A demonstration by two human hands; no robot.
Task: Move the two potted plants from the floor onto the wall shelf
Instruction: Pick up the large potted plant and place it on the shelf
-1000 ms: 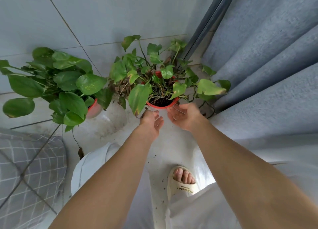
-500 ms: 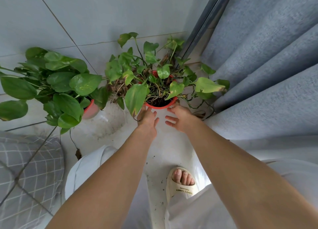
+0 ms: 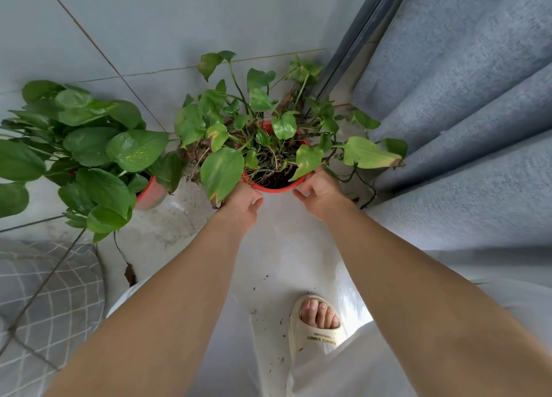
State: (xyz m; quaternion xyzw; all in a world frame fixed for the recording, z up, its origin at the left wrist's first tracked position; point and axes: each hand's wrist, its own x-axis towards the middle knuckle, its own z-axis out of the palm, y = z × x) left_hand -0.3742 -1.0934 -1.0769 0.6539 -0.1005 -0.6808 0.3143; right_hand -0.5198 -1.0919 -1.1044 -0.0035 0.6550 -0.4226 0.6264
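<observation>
A: Hands on the pot yet?
B: yep, left hand (image 3: 242,206) and right hand (image 3: 321,191) curl round the red pot (image 3: 276,187) rim, still on the floor (image 3: 277,247). Second plant (image 3: 89,157) sits left.

Slipper (image 3: 317,334), cream, lower centre of the frame: dark capital lettering across the strap, upside down to the camera, reads "ROMANTIC SUMMER". A smaller line beside it is too small to read.
</observation>
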